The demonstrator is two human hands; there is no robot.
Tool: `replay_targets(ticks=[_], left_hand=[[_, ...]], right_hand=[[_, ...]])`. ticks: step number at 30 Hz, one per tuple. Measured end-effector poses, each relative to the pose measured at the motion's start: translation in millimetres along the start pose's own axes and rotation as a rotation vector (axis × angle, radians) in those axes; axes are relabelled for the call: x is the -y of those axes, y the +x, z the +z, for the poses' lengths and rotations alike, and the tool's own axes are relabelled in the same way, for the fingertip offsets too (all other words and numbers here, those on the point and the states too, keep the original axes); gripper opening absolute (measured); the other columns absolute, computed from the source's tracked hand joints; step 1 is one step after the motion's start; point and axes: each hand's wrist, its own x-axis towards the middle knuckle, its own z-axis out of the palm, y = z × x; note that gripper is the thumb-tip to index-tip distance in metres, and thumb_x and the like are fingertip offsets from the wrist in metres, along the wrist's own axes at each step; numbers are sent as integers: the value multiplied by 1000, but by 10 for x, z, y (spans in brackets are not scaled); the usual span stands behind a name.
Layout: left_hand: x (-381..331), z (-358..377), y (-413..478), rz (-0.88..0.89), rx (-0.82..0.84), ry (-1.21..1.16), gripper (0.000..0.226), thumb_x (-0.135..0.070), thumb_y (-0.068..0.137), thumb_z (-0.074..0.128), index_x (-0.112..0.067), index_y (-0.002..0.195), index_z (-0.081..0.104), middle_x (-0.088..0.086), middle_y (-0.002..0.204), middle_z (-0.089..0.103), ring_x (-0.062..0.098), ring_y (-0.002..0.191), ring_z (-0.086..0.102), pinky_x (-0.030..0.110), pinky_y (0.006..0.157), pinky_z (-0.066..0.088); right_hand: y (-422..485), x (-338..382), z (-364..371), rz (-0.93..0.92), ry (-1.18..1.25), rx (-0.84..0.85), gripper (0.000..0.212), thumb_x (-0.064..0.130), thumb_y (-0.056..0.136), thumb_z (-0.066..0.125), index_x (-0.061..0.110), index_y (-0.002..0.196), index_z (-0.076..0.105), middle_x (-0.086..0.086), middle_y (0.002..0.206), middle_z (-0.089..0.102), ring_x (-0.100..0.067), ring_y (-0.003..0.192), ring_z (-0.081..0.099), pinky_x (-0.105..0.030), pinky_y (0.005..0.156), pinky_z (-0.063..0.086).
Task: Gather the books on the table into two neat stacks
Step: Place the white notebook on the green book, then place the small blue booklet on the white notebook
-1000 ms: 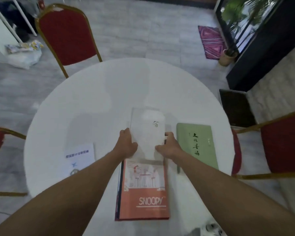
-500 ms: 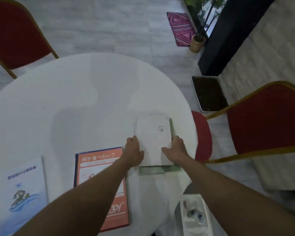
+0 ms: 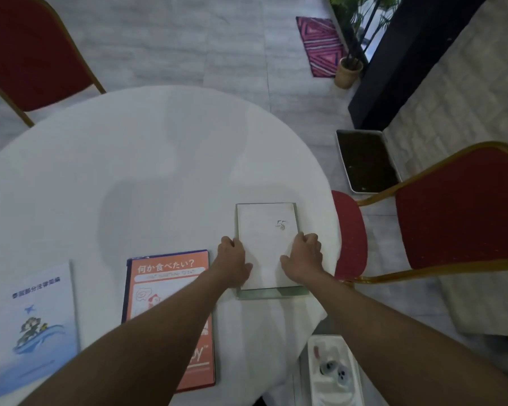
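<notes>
Desk (image 3: 147,159): round and white, it fills most of the view; all the books lie along its near edge.
Chairs: one red chair (image 3: 464,212) with a gold frame stands at the right edge of the desk, another (image 3: 33,54) at the far left edge.
Orange book (image 3: 170,276): flat at the near edge, left of centre, partly covered by the left forearm.
Blue booklet (image 3: 38,326): flat at the near left edge, just beside the orange book and apart from it.
White book (image 3: 266,238): lies on top of the green book (image 3: 273,293) near the right edge of the desk; a strip of green shows along its near side.
Left hand (image 3: 233,265): its grip is loosely curled against the left edge of the white book, palm down.
Right hand (image 3: 304,257): its grip rests spread against the book's right edge, not closed around it.
</notes>
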Motion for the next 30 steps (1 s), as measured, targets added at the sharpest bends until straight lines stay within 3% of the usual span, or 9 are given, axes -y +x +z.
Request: replay_targets(ticks=[4,9,17,22,30], left_hand=[[243,-170,-80,43,-48,6,56,-27,96,53,2,139,33,20,137,33,34,128,37,37,106,37],[741,-471,-286,8,-142,6,64,-27,98,50,-2,150,23,18,144,31,34,135,31,39,110,34],[1776,-861,-726,-172,-238,-10,64,-32,96,52,-4,148,27,17,144,34,33,134,34,40,108,37],[2421,-953,-1006,-295,-259,-38,58,-32,96,50,-1,142,31,21,139,35,36,132,35,42,108,36],[3299,-885,-1373,-543,-264,25,61,-37,93,53,-4,141,32,22,140,33,38,129,37,44,102,40]], right_hand=[[-68,257,23,-76,11,-88,70,33,89,61,9,147,29,-12,144,28,-31,132,33,-39,108,32],[-182,772,187,-194,90,8,68,38,92,58,11,147,29,-11,146,28,-32,135,33,-40,110,31],[-541,1710,614,-338,68,105,74,46,90,59,9,149,33,-17,148,36,-33,139,35,-40,112,32],[-764,2208,989,-412,100,264,78,42,92,60,8,154,25,-12,154,29,-29,144,30,-39,117,29],[-1071,2861,1723,-565,4,419,77,42,91,63,8,152,31,-12,148,37,-28,136,44,-40,112,39]])
